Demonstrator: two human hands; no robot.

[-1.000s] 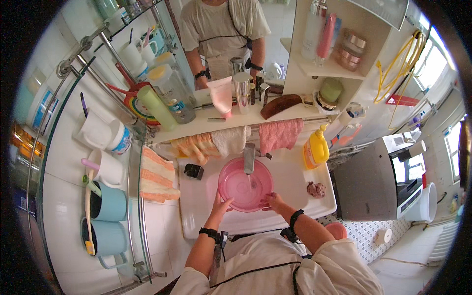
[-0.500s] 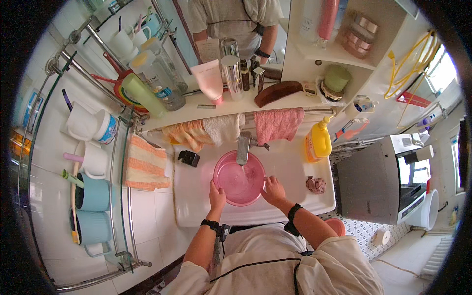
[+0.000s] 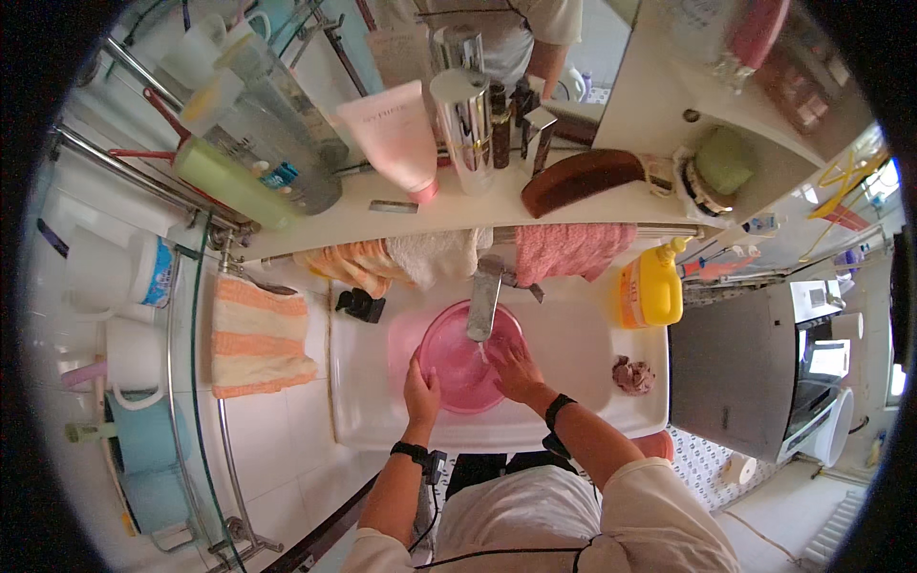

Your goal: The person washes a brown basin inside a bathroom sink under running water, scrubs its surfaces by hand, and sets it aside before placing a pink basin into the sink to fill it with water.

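A round pink basin (image 3: 468, 409) sits in the white sink (image 3: 583, 382) under the metal faucet (image 3: 485, 301). A thin stream of water (image 3: 482, 352) falls from the spout into it, and water shows inside. My left hand (image 3: 421, 390) grips the basin's left rim, thumb toward the inside. With fingers stretched out, my right hand (image 3: 517, 372) reaches over the right side of the basin, beside the stream. Nothing is visible in that hand; whether its fingertips touch the water, I cannot tell.
A black holder (image 3: 360, 306) stands at the sink's left, a yellow pump bottle (image 3: 653, 286) and a crumpled brownish cloth (image 3: 633, 375) at its right. Towels (image 3: 573, 252) hang behind the faucet, below a shelf (image 3: 478, 205) of toiletries. A glass rack (image 3: 196, 382) flanks the left.
My right hand has left the basin's right rim and moved inward over the water, fingers spread. The left hand stays on the rim. The whole view has shifted closer to the shelf.
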